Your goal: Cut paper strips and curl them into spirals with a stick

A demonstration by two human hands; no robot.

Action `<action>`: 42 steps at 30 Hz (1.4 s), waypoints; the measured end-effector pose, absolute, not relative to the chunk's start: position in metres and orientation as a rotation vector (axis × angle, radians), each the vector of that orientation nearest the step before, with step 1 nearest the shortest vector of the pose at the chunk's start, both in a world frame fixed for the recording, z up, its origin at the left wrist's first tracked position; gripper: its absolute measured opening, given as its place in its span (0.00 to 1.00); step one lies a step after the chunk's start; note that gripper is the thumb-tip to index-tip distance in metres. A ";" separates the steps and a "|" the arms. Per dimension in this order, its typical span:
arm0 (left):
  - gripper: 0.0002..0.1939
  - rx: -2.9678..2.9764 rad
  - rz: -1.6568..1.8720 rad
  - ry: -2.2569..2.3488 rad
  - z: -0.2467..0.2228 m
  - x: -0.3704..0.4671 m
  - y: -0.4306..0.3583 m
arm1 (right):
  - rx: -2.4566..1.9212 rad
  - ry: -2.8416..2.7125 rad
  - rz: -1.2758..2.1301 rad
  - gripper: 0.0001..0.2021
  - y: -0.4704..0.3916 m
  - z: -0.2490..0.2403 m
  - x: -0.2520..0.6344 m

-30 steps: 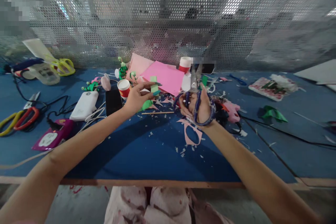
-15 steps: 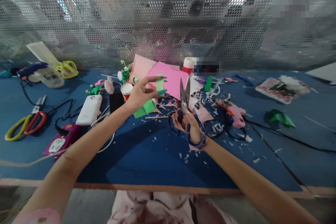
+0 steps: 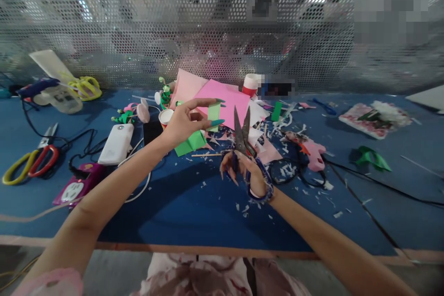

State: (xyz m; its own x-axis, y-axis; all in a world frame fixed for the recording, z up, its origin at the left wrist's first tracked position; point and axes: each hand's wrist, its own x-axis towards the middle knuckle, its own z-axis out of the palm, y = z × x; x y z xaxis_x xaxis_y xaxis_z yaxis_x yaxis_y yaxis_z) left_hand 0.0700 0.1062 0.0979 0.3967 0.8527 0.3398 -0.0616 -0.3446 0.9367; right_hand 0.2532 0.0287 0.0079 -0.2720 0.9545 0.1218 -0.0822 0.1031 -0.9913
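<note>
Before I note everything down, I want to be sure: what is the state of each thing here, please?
Blue-handled scissors: in the right hand, blades open
Light green paper strip: pinched in the left hand
Green paper: folded
Yellow-and-red-handled scissors: lying down, handles apart
Smartphone: partly hidden, visible screen dark
White power bank: lying flat
Rear red-and-white cup: upright
Pink glue gun: lying down

Your 1 camera sits on your head, looking forward and down across the bench [image 3: 194, 215]. It is near enough that your left hand [image 3: 182, 122] and right hand [image 3: 249, 171] fall mid-view; your wide view runs from your lap [image 3: 197, 277] up to the perforated screen [image 3: 156, 14] behind the bench.
</note>
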 end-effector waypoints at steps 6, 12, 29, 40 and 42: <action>0.21 1.714 1.091 0.688 0.104 0.069 0.100 | -0.891 -1.369 1.440 0.24 0.024 0.003 0.250; 0.18 1.683 1.146 0.671 0.106 0.070 0.098 | -0.937 -1.430 1.341 0.22 0.016 0.004 0.249; 0.17 1.666 1.295 0.663 0.098 0.072 0.102 | -1.014 -1.533 1.231 0.21 0.015 0.019 0.254; 0.23 1.596 1.456 0.699 0.095 0.076 0.101 | -1.107 -1.439 1.208 0.17 0.016 0.021 0.250; 0.19 1.573 1.471 0.703 0.094 0.079 0.097 | -1.074 -1.385 1.177 0.16 0.017 0.020 0.250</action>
